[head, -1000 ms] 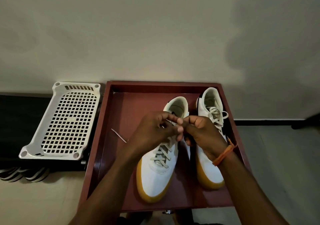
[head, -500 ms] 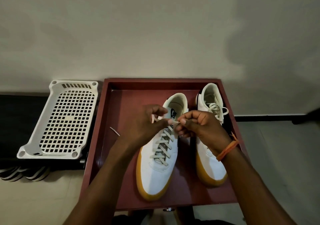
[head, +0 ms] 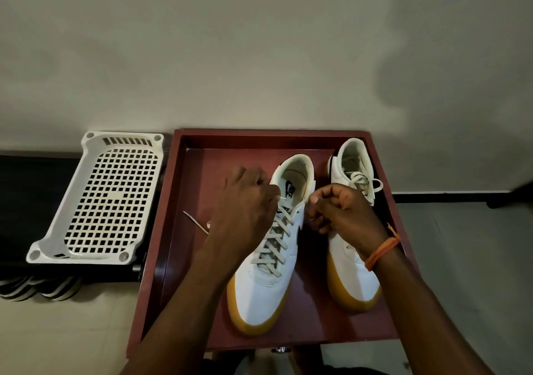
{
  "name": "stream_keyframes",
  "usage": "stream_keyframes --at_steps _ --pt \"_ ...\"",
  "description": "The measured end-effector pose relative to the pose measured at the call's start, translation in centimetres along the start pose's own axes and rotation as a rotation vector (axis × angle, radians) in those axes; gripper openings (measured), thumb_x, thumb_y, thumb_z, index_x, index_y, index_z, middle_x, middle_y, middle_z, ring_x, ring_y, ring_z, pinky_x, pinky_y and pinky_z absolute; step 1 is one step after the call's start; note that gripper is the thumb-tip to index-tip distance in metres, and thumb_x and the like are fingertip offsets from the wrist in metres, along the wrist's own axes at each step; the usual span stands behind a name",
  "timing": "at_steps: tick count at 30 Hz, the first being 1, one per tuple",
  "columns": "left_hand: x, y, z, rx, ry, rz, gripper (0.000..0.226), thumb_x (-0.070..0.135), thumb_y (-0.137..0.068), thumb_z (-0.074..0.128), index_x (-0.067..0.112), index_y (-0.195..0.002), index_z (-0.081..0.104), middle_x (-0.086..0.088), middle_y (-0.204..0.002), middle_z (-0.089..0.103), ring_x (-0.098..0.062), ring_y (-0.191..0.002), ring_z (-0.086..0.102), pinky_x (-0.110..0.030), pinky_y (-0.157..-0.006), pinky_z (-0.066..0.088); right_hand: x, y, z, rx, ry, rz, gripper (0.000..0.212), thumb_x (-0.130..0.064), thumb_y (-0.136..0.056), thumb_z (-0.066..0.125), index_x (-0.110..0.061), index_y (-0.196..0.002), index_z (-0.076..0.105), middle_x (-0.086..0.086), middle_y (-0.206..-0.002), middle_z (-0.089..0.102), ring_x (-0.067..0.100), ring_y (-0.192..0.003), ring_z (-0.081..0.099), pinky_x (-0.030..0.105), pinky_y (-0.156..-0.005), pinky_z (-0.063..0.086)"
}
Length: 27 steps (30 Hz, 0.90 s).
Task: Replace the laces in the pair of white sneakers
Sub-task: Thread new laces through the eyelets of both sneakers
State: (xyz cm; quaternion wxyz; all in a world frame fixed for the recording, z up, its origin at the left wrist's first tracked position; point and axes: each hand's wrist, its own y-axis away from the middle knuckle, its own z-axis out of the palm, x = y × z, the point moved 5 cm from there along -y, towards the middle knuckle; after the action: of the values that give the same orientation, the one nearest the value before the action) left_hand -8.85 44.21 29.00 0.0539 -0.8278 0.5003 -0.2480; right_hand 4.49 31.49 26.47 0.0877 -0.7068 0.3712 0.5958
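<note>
Two white sneakers with yellow soles stand toe-towards-me in a dark red tray (head: pixel 184 259). The left sneaker (head: pixel 259 297) carries a pale lace (head: pixel 274 245) crossed up its eyelets. My left hand (head: pixel 245 213) is closed over the lace's left end beside the collar. My right hand (head: pixel 337 213), with an orange thread at its wrist, pinches the lace's right end at the top eyelet. The two hands are pulled apart, with the sneaker's opening showing between them. The right sneaker (head: pixel 354 282) has its lace tied in a bow (head: pixel 364 181) behind my right hand.
A thin pale lace tip (head: pixel 196 222) lies on the tray floor left of my left hand. A white perforated plastic rack (head: pixel 103 201) rests on a black surface to the tray's left. Striped shoes (head: pixel 37 288) sit under it. A plain wall rises behind.
My hands were pressed together over the left sneaker's top eyelets. They have drawn apart, left hand to the left and right hand to the right, each pulling a lace end.
</note>
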Motion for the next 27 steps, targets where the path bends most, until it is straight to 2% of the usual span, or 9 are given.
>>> stream_keyframes --at_steps 4,8,11,16,18,20,22,25,27 --pt "1.1 0.1 -0.8 0.018 -0.16 0.07 0.016 0.028 -0.083 0.059 0.021 -0.074 0.07 0.001 -0.099 0.051 -0.023 -0.094 0.042 -0.033 -0.074 0.02 0.7 -0.2 0.2 -0.006 0.031 0.027 0.01 0.0 -0.095 0.054 -0.003 -0.1 0.063 0.017 -0.086 0.071 0.027 -0.074 0.071 0.034 -0.063 0.058" --pt "1.2 0.4 -0.1 -0.05 -0.165 0.079 0.008 0.029 -0.079 0.066 0.025 -0.074 0.071 0.003 -0.105 0.047 -0.022 -0.101 0.041 -0.034 -0.075 0.017 0.9 -0.3 0.3 -0.005 0.047 0.019 0.012 0.003 -0.095 0.053 -0.002 -0.099 0.063 0.019 -0.086 0.07 0.029 -0.078 0.071 0.034 -0.066 0.059" --pt "0.9 0.5 1.0 -0.078 -0.015 -0.014 0.008 0.028 -0.081 0.07 0.03 -0.074 0.073 0.01 -0.105 0.041 -0.014 -0.102 0.033 -0.031 -0.073 0.01 1.1 -0.5 0.3 -0.005 0.043 0.023 0.013 0.005 -0.094 0.052 -0.002 -0.098 0.062 0.02 -0.088 0.07 0.029 -0.078 0.072 0.033 -0.066 0.059" --pt "0.2 0.6 2.6 -0.151 0.293 -0.229 0.012 0.032 -0.088 0.068 0.039 -0.081 0.076 0.014 -0.1 0.038 -0.011 -0.101 0.028 -0.038 -0.081 0.029 1.6 -0.6 0.7 -0.014 0.073 -0.016 0.014 0.004 -0.093 0.052 -0.008 -0.092 0.058 0.016 -0.086 0.069 0.027 -0.078 0.071 0.037 -0.07 0.06" --pt "0.0 0.6 2.8 -0.199 0.386 -0.333 0.017 0.034 -0.088 0.068 0.044 -0.076 0.072 0.017 -0.099 0.038 -0.008 -0.101 0.027 -0.034 -0.081 0.023 1.7 -0.6 1.0 0.006 0.129 -0.065 0.015 0.003 -0.092 0.055 -0.011 -0.09 0.057 0.014 -0.085 0.069 0.02 -0.073 0.07 0.032 -0.066 0.058" --pt "0.0 0.6 2.8 -0.243 0.422 -0.378 0.025 0.034 -0.088 0.068 0.049 -0.069 0.065 0.019 -0.099 0.036 -0.005 -0.098 0.025 -0.03 -0.073 0.015 1.7 -0.6 1.0 0.038 0.173 -0.095 0.015 0.002 -0.091 0.057 -0.013 -0.089 0.057 0.012 -0.083 0.069 0.013 -0.069 0.068 0.025 -0.062 0.053" --pt "0.0 0.6 2.7 -0.275 0.481 -0.401 0.027 0.031 -0.088 0.068 0.048 -0.067 0.065 0.018 -0.098 0.036 -0.004 -0.097 0.026 -0.03 -0.072 0.018 1.8 -0.6 1.0 0.043 0.168 -0.096 0.013 0.001 -0.091 0.059 -0.011 -0.09 0.059 0.013 -0.083 0.069 0.014 -0.069 0.068 0.025 -0.063 0.053" --pt "0.1 0.6 2.9 -0.257 0.608 -0.449 0.023 0.025 -0.088 0.069 0.041 -0.072 0.07 0.017 -0.097 0.035 -0.006 -0.101 0.031 -0.009 -0.075 0.021 1.9 -0.7 0.9 0.02 0.129 -0.082 0.01 0.001 -0.091 0.06 -0.009 -0.092 0.059 0.016 -0.084 0.068 0.017 -0.071 0.069 0.027 -0.065 0.054" --pt "0.0 0.8 3.2 -0.244 0.666 -0.48 0.022 0.024 -0.087 0.069 0.04 -0.072 0.071 0.015 -0.096 0.036 -0.008 -0.103 0.035 -0.011 -0.079 0.026 2.0 -0.7 0.9 0.015 0.119 -0.077 0.01 0.001 -0.091 0.06 -0.008 -0.092 0.059 0.016 -0.085 0.068 0.017 -0.071 0.069 0.028 -0.065 0.054"
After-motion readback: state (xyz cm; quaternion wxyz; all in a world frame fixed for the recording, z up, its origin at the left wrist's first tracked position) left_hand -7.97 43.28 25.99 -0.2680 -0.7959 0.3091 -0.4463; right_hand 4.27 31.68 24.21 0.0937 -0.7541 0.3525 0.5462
